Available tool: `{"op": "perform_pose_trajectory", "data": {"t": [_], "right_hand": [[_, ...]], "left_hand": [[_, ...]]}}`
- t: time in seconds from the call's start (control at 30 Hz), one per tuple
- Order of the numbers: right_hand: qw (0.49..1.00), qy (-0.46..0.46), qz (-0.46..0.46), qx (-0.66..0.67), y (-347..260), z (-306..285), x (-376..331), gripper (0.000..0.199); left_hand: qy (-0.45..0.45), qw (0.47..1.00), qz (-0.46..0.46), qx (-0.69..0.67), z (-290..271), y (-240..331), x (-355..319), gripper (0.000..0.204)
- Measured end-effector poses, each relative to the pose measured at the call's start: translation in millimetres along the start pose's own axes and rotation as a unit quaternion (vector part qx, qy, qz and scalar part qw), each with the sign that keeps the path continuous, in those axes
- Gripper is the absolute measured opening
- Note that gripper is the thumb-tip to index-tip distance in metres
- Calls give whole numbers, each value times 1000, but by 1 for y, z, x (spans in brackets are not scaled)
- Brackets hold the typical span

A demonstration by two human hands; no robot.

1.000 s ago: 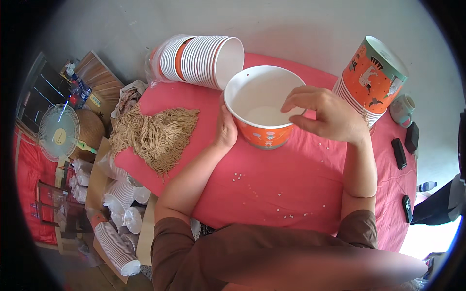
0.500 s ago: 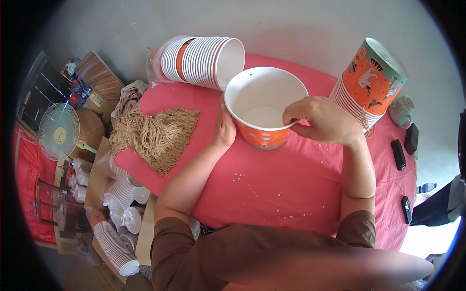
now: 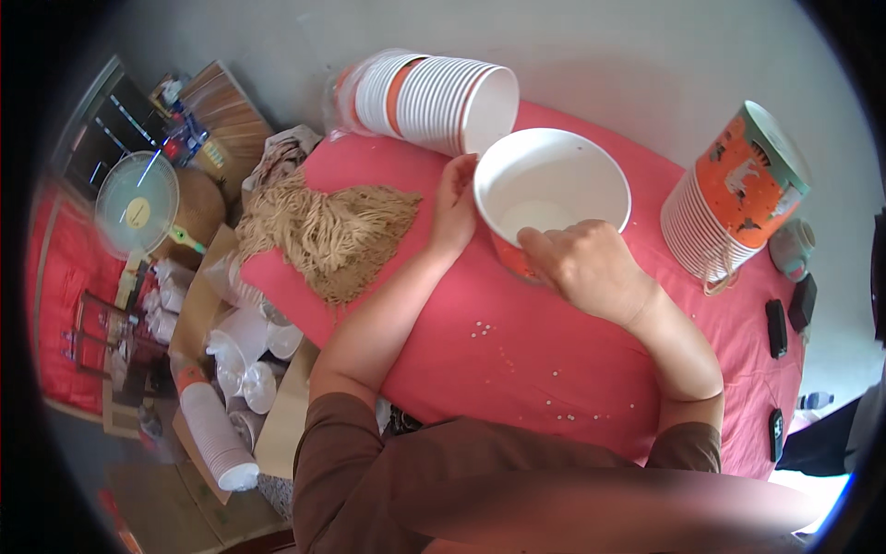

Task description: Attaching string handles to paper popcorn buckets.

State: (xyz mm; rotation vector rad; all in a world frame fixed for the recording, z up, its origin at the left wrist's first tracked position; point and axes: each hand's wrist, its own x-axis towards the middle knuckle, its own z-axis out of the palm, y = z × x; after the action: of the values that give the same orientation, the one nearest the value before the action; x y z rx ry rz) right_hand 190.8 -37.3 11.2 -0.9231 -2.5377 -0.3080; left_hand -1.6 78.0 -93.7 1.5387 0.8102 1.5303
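A large paper bucket [image 3: 552, 175], white inside with an orange printed outside, stands upright on the red-covered table before me. My left hand [image 3: 452, 210] rests against its left side, fingers curved round the wall near the rim. My right hand [image 3: 591, 272] is closed over the near rim, bent fingers toward the bucket; whatever they pinch, if anything, is hidden. To the left lies a bundle of tan cords [image 3: 337, 235]. At the right stands an upside-down stack of matching orange buckets [image 3: 738, 180], with a loop of cord [image 3: 720, 277] hanging at its lower edge.
Nested white buckets [image 3: 429, 97] lie sideways in clear plastic at the back. Small pale discs [image 3: 563, 417] dot the red cloth [image 3: 443, 383]. A mug [image 3: 792, 249] and dark objects [image 3: 777, 330] line the right edge. Left of the table are a carton [image 3: 198, 314] and a fan [image 3: 137, 208].
My right hand has moved from the bucket's right rim to the near rim, its fingers more curled. My left hand stays at the bucket's side. The whole view has shifted.
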Motion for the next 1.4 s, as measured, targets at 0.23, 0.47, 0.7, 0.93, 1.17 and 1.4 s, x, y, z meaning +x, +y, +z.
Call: {"op": "perform_pose_trajectory", "data": {"t": [0.23, 0.47, 0.7, 0.93, 1.17, 1.4], "right_hand": [[997, 32, 18, -67, -5, 6, 3, 15], [998, -5, 37, -51, -6, 8, 3, 17], [999, -5, 39, -35, -7, 7, 5, 18], [998, -8, 50, -21, -9, 8, 7, 17], [997, 45, 27, -50, -7, 8, 9, 19], [998, -3, 45, -41, -7, 7, 5, 19]], "left_hand": [[-113, 977, -60, 172, -21, 63, 9, 22], [-51, 912, -85, 399, -99, 99, 0, 11], [-82, 789, 59, 607, -121, 78, -35, 6], [-123, 733, 59, 666, -120, 72, -44, 5], [-153, 717, 33, 679, -118, 63, -39, 8], [-100, 777, 145, 604, -105, 71, -36, 9]]}}
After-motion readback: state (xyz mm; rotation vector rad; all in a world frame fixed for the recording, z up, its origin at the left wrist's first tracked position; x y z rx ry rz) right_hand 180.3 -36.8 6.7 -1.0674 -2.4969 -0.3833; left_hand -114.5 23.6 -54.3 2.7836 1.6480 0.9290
